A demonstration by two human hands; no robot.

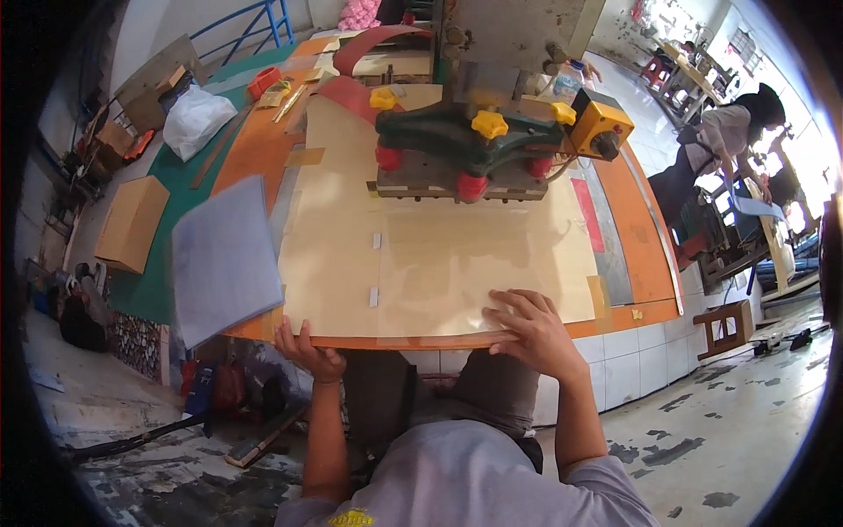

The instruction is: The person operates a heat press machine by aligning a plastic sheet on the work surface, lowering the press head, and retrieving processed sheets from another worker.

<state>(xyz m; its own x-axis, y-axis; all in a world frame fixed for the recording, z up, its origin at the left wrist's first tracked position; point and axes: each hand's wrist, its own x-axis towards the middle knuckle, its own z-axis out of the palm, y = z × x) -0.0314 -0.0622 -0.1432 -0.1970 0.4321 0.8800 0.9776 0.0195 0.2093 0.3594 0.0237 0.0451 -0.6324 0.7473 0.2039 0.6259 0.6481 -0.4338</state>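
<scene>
A wide cream sheet (334, 263) covers the middle of the orange-edged work board in front of me. Two small white strips (374, 297) lie on it, left of centre. At the board's front edge, my left hand (309, 351) touches the left corner area with its fingers apart, holding nothing I can see. My right hand (537, 335) rests over the front edge farther right, its fingers stretched on the cream sheet and the thumb at the rim. A stack of translucent bluish plastic sheets (226, 262) lies just left of my left hand.
Above the sheet's far half hangs a dark green press head (474, 145) with yellow knobs and a flat plate. A yellow control box (601, 126) sits at its right. Leftward are a cardboard box (132, 225) and white plastic bag (197, 121). Another person (716, 145) works at far right.
</scene>
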